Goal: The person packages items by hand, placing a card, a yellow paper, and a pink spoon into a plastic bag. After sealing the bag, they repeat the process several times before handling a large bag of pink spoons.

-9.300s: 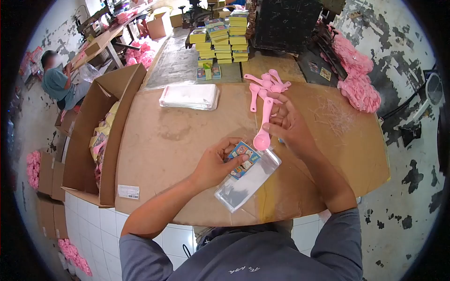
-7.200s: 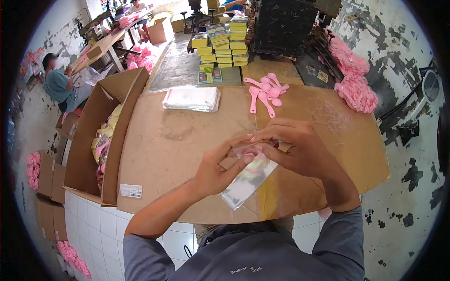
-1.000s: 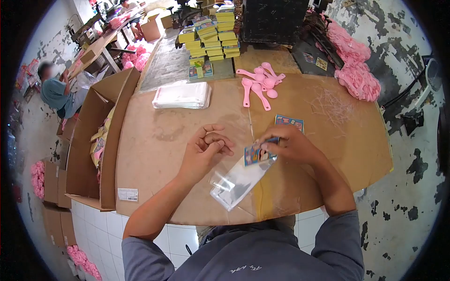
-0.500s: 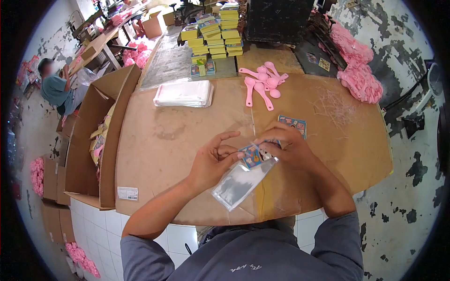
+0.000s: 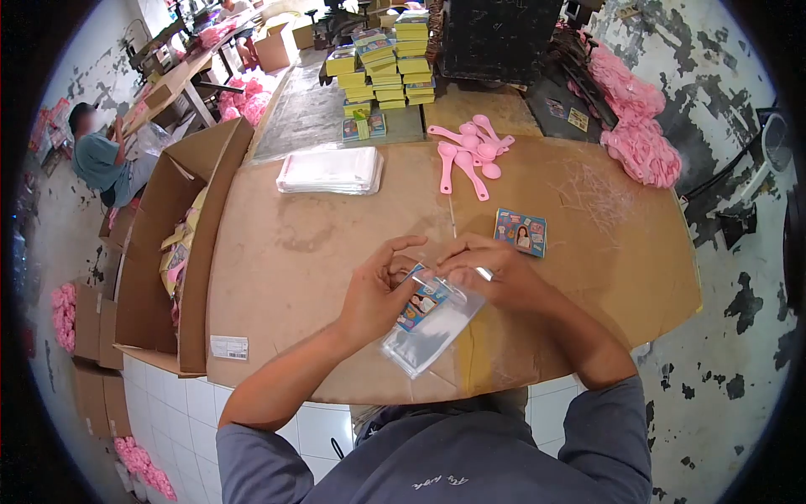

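Observation:
My left hand point(image 5: 382, 286) is closed on a blue printed card point(image 5: 420, 309) with a picture of a person, held at a slant. Below it and slightly to the right, a clear plastic bag point(image 5: 432, 338) slopes down over the cardboard. The fingers of my right hand point(image 5: 483, 269) pinch the bag's upper end, close to the left fingertips. Whether the card's edge lies inside the bag cannot be made out. A small stack of similar blue cards point(image 5: 520, 233) rests on the table just beyond my right hand.
Pink scoops point(image 5: 473, 151) lie in a heap beyond my hands, left of some thin clear strips point(image 5: 596, 193). A pile of clear bags point(image 5: 329, 170) is at back left, with stacked card bundles point(image 5: 388, 71) behind. An open carton point(image 5: 189, 260) borders the table's left side; a person point(image 5: 101, 155) sits farther off.
The card has swung left and down, showing more of its face in my left hand. My right hand has shifted slightly left and down, uncovering the card stack behind it.

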### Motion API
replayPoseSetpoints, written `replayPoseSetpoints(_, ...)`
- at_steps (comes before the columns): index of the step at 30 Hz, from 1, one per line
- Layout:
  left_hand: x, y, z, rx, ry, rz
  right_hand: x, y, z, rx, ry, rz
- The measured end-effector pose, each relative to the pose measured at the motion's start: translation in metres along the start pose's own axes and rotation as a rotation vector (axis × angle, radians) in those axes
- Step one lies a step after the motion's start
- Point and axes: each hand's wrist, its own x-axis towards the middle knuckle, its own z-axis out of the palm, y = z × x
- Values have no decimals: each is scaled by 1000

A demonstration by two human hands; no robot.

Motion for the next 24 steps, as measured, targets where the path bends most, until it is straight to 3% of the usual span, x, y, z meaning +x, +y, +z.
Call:
replayPoseSetpoints(1,0,-1,-1,33,-10,3,4,9,-4,34,-42,-74)
replayPoseSetpoints(4,2,9,-1,38,23,-67,24,24,-30,-437,154,10)
replayPoseSetpoints(7,3,2,-3,-17,15,-55,36,51,-40,-886,238,-75)
replayPoseSetpoints(10,3,2,-4,-25,-14,-78,45,64,-41,-948,126,35)
replayPoseSetpoints(13,2,1,-6,-57,-47,-56,49,65,-40,-746,192,212)
replayPoseSetpoints(16,2,3,-7,-100,-9,-31,44,48,-43,-751,402,92)
replayPoseSetpoints(19,2,8,-7,-124,23,-48,33,-6,-49,-379,360,264)
replayPoseSetpoints(22,4,4,-7,-118,-12,-34,14,-22,-51,-12,92,290)
replayPoseSetpoints(24,3,4,-7,-106,-46,-56,8,-26,-49,96,135,286)
